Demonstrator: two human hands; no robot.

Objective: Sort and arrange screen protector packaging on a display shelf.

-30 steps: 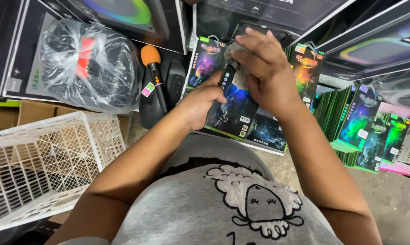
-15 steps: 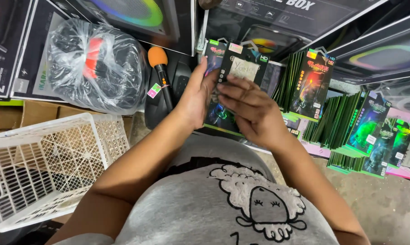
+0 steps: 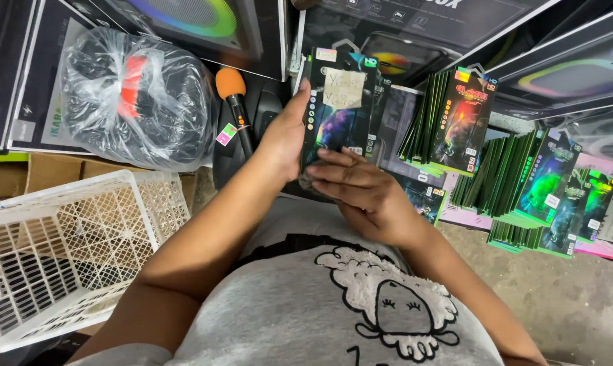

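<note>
You hold a stack of flat dark packets point(image 3: 340, 112) upright, a pale paper label on the front one.

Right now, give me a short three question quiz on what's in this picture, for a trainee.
1. True or false: the left hand grips the side of the stack of flat dark packets with colourful prints.
2. Multiple choice: where does the white plastic lattice crate sit? A, at the person's left. B, on top of the packets. C, in the right hand.
3. Fill in: the black microphone's foam head is coloured ____.

Key: 1 true. 2 A. 3 orange.
</note>
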